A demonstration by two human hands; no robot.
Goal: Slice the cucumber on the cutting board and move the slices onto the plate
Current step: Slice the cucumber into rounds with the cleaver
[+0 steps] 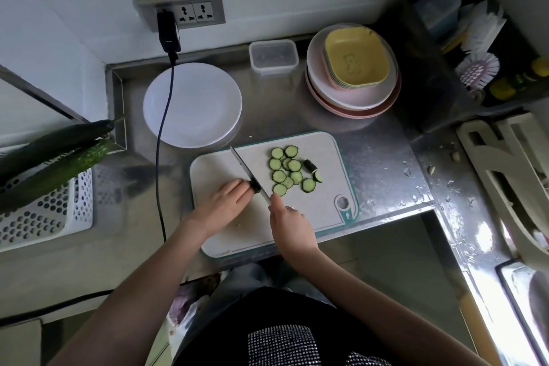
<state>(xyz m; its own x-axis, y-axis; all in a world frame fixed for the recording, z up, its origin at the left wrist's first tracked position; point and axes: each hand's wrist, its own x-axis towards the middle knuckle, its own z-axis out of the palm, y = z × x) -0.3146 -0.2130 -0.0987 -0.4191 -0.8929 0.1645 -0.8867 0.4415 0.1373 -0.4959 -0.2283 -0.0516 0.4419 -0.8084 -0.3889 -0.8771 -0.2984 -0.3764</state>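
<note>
A white cutting board (326,211) lies on the steel counter. Several round cucumber slices (285,171) lie in a loose pile on its far right part, with a dark end piece (310,165) beside them. My left hand (221,202) pins a short dark cucumber stub (255,186) under its fingertips. My right hand (289,226) grips the handle of a knife (246,169), whose blade rests against the stub and points away to the far left. A white plate (193,105), with nothing on it, stands just beyond the board to the left.
A black cable (162,134) runs from the wall socket across the plate's left side. A clear lidded box (273,56) and a stack of plates with yellow bowls (353,68) stand at the back. Whole cucumbers (56,154) lie on a white basket at left. Sink at right.
</note>
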